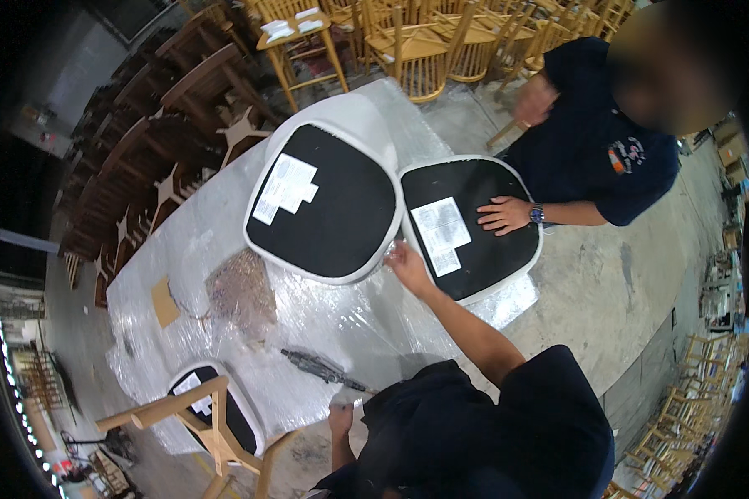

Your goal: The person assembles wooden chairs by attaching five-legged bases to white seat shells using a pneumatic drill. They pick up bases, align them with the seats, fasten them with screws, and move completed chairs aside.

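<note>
Two padded chair seats lie underside up on the plastic-covered table (308, 324). The left seat (349, 195) has a black base, a white rim and paper labels; the right seat (483, 249) looks alike and lies against it. My right hand (408, 268) is closed at the left seat's lower right rim, close to where the two meet. Low by the table's near edge, my left hand (340, 418) has its fingers curled; whether it holds anything is hidden. Beside it on the plastic lies a dark, long tool (320, 368), perhaps a power driver.
A co-worker's hand (505, 215) rests flat on the right seat. A wooden chair frame (216, 424) stands at the lower left against another seat (243, 416). Brown cardboard (165, 302) lies on the table. Dark chairs (137, 158) and light chairs (424, 50) are stacked behind.
</note>
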### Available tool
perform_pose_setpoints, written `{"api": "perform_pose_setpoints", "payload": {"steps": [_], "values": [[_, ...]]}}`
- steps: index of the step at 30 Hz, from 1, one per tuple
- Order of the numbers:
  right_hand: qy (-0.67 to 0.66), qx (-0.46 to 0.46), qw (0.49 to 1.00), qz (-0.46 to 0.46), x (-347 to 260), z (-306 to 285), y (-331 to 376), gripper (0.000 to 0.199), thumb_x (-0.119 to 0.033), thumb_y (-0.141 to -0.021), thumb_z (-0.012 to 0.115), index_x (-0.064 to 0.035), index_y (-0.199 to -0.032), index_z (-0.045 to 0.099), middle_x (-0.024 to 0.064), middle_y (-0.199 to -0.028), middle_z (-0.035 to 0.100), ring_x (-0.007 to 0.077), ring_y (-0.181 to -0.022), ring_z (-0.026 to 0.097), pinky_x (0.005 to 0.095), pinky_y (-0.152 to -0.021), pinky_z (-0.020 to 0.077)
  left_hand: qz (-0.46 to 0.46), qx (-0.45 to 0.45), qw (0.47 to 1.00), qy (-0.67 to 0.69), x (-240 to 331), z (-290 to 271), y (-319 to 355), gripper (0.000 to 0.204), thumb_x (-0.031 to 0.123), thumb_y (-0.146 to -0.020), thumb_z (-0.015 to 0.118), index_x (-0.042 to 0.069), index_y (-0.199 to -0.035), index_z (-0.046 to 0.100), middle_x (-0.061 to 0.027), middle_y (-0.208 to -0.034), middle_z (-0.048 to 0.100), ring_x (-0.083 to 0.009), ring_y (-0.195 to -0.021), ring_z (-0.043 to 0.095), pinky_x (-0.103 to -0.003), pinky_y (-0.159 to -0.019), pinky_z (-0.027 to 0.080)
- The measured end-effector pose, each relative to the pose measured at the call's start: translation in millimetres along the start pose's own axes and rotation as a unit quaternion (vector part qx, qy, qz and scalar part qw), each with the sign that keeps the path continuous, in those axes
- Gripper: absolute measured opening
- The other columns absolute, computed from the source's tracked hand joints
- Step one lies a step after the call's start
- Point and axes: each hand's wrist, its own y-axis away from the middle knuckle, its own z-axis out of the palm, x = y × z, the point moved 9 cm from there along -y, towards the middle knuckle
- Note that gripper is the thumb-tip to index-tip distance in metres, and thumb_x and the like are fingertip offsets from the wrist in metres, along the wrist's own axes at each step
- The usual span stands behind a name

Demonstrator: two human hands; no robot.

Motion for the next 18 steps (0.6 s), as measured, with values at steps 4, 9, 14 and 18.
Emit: {"api": "perform_pose_setpoints", "payload": {"steps": [4, 9, 14, 18], "values": [[-0.278, 0.014, 0.914, 0.294, 38, 14, -57, 0.071, -0.033, -0.091, 0.083, -0.0027, -0.148, 0.053, 0.0163, -0.143, 0.061, 0.0316, -0.129, 0.059, 0.0500, -0.107, 0.0488, 0.074, 0.006, 0.992, 0.103, 29, -12, 0, 0.047, 0.030, -0.092, 0.069, -0.005, -0.123, 0.068, -0.0243, -0.118, 0.075, -0.0409, -0.117, 0.069, -0.046, -0.103, 0.051], [-0.355, -0.049, 0.880, 0.311, 1, 56, -46, 0.065, -0.028, -0.085, 0.088, -0.0064, -0.140, 0.061, 0.0124, -0.139, 0.064, 0.0319, -0.130, 0.059, 0.0536, -0.109, 0.0474, -0.123, 0.042, 0.919, 0.372, -25, -19, 2, 0.045, 0.042, -0.098, 0.066, -0.001, -0.107, 0.073, -0.0066, -0.067, 0.062, -0.0213, -0.055, 0.060, -0.036, -0.053, 0.049], [-0.371, -0.149, 0.838, 0.372, -11, 71, 35, 0.053, -0.026, -0.090, 0.083, -0.0065, -0.135, 0.064, 0.0104, -0.139, 0.059, 0.0272, -0.130, 0.052, 0.0437, -0.111, 0.0413, -0.150, 0.099, 0.846, 0.502, -4, -33, -38, 0.076, 0.077, -0.087, 0.068, 0.002, -0.079, 0.073, -0.0025, -0.060, 0.055, -0.0190, -0.051, 0.054, -0.035, -0.048, 0.043], [-0.359, -0.139, 0.829, 0.407, 5, 39, 118, 0.045, -0.022, -0.093, 0.080, -0.0083, -0.133, 0.064, 0.0052, -0.137, 0.063, 0.0229, -0.130, 0.056, 0.0438, -0.113, 0.0426, -0.111, 0.170, 0.963, 0.178, -1, -61, -59, 0.091, 0.079, -0.070, 0.080, -0.009, -0.093, 0.078, -0.0253, -0.095, 0.077, -0.0406, -0.094, 0.075, -0.047, -0.086, 0.057]]}}
